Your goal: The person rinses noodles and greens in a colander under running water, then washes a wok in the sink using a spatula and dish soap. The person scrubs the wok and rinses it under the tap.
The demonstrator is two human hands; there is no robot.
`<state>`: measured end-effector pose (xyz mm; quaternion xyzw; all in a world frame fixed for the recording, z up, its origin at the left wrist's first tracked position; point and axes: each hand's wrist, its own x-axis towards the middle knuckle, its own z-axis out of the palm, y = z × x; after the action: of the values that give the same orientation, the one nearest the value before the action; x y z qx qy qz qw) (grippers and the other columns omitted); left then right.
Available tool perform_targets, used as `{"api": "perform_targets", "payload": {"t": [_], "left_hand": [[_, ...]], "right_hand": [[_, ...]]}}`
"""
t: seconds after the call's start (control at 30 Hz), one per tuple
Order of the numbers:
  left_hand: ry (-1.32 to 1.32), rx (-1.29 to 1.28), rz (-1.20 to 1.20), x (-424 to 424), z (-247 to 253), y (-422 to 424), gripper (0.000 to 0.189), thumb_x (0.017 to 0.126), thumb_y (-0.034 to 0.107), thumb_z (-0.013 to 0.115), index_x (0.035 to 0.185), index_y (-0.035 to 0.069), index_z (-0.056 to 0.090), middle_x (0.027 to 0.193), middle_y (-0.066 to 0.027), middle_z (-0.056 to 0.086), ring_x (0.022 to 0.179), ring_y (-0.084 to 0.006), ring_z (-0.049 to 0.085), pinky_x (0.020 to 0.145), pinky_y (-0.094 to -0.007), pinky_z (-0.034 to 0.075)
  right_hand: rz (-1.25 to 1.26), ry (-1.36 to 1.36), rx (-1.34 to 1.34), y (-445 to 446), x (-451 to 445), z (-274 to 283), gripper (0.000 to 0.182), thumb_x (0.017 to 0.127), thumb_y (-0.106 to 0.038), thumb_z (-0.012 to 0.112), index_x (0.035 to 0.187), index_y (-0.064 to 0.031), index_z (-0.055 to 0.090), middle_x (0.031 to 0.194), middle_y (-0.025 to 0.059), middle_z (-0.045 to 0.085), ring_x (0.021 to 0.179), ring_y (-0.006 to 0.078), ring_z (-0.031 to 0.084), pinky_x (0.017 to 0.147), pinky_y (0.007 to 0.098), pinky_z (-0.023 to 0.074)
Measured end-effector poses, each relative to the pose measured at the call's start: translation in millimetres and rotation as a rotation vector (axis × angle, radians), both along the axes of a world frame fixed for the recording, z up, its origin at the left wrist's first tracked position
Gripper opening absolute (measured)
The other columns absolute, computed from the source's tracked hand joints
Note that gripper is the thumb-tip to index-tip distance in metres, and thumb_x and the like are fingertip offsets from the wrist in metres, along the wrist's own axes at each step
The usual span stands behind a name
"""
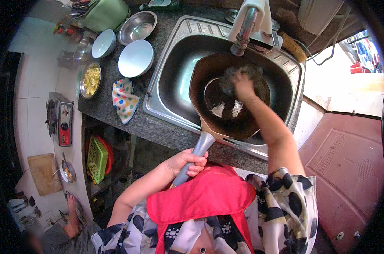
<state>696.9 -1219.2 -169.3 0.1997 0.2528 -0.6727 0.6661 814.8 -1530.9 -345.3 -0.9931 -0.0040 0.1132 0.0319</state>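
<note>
My left hand point(193, 162) grips the grey handle point(204, 143) of a deep, dark wok point(219, 122). The wok rests tilted over a stainless steel sink point(176, 74), its handle pointing towards my body. Inside it, my right hand point(243, 86) presses a greyish mesh scourer point(226, 82) against the far side of the inner wall. My fingers partly hide the scourer. Wet highlights gleam on the wok's bottom. Above the far rim hangs the faucet point(247, 30), draped with a white cloth point(265, 14).
Left of the sink stand two white bowls point(136, 58), a steel basin point(138, 28), a bowl of yellow food pieces point(91, 81) and a dotted cloth point(125, 100). A gas stove point(60, 119) and cutting board point(45, 174) lie farther left. Another person's hand point(71, 201) shows at lower left.
</note>
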Motion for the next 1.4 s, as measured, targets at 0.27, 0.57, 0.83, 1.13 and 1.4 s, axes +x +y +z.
{"api": "perform_targets", "payload": {"t": [0.27, 0.57, 0.83, 1.13, 1.4], "left_hand": [[-0.133, 0.129, -0.064, -0.5, 7.9, -1.3, 0.016, 0.083, 0.005, 0.058, 0.092, 0.01, 0.046, 0.066, 0.0005, 0.042, 0.045, -0.0058, 0.038, 0.038, -0.0214, 0.033], [-0.156, 0.151, -0.16, 13.1, 8.5, -3.2, 0.017, 0.082, 0.006, 0.061, 0.089, 0.009, 0.046, 0.062, 0.001, 0.042, 0.044, -0.0067, 0.038, 0.038, -0.0217, 0.032], [-0.187, 0.191, -0.157, 11.3, 9.6, -3.6, 0.018, 0.08, 0.005, 0.061, 0.088, 0.008, 0.045, 0.06, 0.0002, 0.042, 0.043, -0.0079, 0.039, 0.037, -0.0226, 0.032], [-0.408, 0.312, -0.217, 0.6, 9.4, -14.3, 0.02, 0.076, 0.001, 0.062, 0.084, 0.007, 0.045, 0.063, -0.001, 0.046, 0.044, -0.0072, 0.04, 0.042, -0.0207, 0.031], [-0.258, 0.234, -0.162, 4.4, 7.0, -7.8, 0.019, 0.077, 0.0, 0.061, 0.083, 0.008, 0.045, 0.061, -0.0009, 0.045, 0.043, -0.0084, 0.041, 0.038, -0.0242, 0.033]], "right_hand": [[0.555, 0.274, 0.516, 16.2, -69.1, 30.9, 0.047, 0.082, -0.036, 0.059, 0.122, -0.0119, 0.055, 0.139, 0.0083, 0.036, 0.13, 0.0344, 0.027, 0.095, 0.0599, 0.0331], [0.026, 0.119, 0.273, 26.0, -19.1, 14.4, 0.04, 0.08, -0.014, 0.057, 0.119, -0.0105, 0.048, 0.121, 0.0163, 0.046, 0.116, 0.0351, 0.042, 0.088, 0.0517, 0.0427], [0.26, -0.325, 1.12, 97.2, -36.0, 94.3, 0.052, 0.082, -0.006, 0.054, 0.131, -0.0221, 0.047, 0.102, 0.0168, 0.047, 0.091, 0.0333, 0.053, 0.083, 0.0376, 0.0465], [-0.364, -0.369, 0.667, 60.4, 87.2, 29.3, 0.029, 0.086, -0.033, 0.053, 0.109, -0.0163, 0.057, 0.109, 0.0204, 0.056, 0.085, 0.0367, 0.061, 0.074, 0.0445, 0.05], [-0.349, -0.237, 0.182, -24.2, -2.8, -17.9, 0.063, 0.08, -0.033, 0.064, 0.135, -0.0169, 0.037, 0.131, 0.0171, 0.04, 0.115, 0.0391, 0.043, 0.087, 0.0469, 0.0444]]}}
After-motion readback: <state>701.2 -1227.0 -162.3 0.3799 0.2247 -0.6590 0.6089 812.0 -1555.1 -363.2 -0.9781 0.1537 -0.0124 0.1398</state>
